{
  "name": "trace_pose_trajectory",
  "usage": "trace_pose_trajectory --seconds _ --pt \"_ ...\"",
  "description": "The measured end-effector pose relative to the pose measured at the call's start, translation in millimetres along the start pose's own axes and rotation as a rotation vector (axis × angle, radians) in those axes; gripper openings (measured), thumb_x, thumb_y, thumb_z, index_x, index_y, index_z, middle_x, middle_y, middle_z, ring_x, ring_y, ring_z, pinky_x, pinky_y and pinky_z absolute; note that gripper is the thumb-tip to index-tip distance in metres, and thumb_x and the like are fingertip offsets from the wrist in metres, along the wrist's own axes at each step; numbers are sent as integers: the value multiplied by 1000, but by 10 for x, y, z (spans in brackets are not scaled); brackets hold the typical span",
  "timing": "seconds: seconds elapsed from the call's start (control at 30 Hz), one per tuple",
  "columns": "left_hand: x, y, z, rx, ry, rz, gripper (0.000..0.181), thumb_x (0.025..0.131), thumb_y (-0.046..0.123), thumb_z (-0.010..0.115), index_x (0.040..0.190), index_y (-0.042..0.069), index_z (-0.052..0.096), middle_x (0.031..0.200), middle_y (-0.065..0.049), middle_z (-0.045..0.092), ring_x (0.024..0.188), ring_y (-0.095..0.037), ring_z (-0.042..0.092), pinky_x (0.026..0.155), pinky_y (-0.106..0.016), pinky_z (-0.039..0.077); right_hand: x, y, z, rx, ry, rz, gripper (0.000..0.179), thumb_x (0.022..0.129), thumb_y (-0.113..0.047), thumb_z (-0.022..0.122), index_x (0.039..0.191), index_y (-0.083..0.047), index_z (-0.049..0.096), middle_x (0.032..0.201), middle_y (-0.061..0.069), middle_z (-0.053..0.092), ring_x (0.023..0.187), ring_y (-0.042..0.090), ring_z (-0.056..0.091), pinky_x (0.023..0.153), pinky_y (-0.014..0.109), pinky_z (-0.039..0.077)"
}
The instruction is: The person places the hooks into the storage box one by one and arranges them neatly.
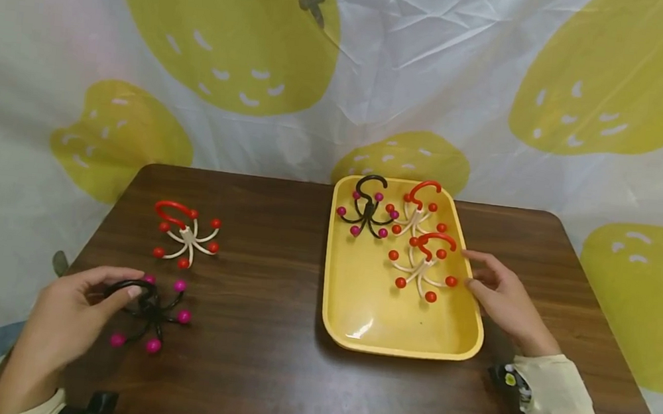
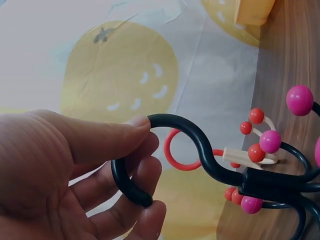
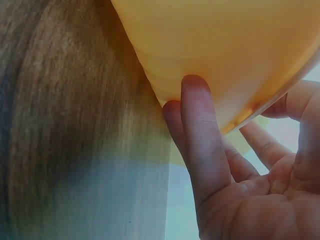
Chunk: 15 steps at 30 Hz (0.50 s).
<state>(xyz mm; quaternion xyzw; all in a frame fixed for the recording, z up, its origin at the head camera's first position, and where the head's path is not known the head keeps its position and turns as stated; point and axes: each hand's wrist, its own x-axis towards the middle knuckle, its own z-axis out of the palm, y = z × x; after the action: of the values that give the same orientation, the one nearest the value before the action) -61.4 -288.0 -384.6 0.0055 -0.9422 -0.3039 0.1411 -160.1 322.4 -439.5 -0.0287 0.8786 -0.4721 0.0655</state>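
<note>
My left hand (image 1: 66, 308) pinches the curved hook handle of a black claw massager (image 1: 152, 310) between thumb and fingers. Its several bent legs end in pink balls, close over the table at the near left. In the left wrist view, the black handle (image 2: 202, 145) loops out from the fingers. At the right edge of a yellow tray (image 1: 351, 315) is my right hand (image 1: 505, 297). Its fingers (image 3: 200, 130) lie fairly straight against the tray's outer wall (image 3: 240, 50) in the right wrist view, with the thumb at the rim.
Beyond the left hand stands a white claw massager (image 1: 187, 236) with red balls and a red hook. Inside the tray are a black one (image 1: 369, 212) at the back left and two white ones on the right. A patterned cloth (image 1: 366, 90) hangs behind the wooden table (image 1: 266, 261).
</note>
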Motion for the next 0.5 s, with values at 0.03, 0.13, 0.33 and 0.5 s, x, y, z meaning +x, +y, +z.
trace_pose_trajectory --seconds 0.03,0.13,0.33,0.5 --pt "2 3 -1 -2 -2 -2 22 87 27 78 108 21 77 102 -6 76 80 25 51 66 -3 44 -1 -1 -1 0 -1 -3 51 100 -18 57 149 -20 43 115 25 63 78 21 67 61 36 59" --pt "9 12 -1 -9 -13 -3 22 87 28 78 109 21 77 103 -6 76 82 26 50 68 -1 43 0 -1 -1 9 -5 -5 51 100 -18 57 149 -20 42 116 26 62 81 21 68 63 36 60" --pt "37 45 -12 -4 -31 -1 23 88 29 76 111 23 76 103 -6 76 82 24 52 67 -2 44 5 3 -2 22 -9 0 51 100 -19 58 149 -21 42 117 24 62 85 21 70 66 37 61" --pt "97 106 -28 -16 -62 5 25 91 33 73 114 23 74 104 -7 76 71 9 65 58 -13 48 -2 13 -5 24 -14 0 52 100 -17 57 150 -20 41 117 26 62 83 20 69 64 36 60"
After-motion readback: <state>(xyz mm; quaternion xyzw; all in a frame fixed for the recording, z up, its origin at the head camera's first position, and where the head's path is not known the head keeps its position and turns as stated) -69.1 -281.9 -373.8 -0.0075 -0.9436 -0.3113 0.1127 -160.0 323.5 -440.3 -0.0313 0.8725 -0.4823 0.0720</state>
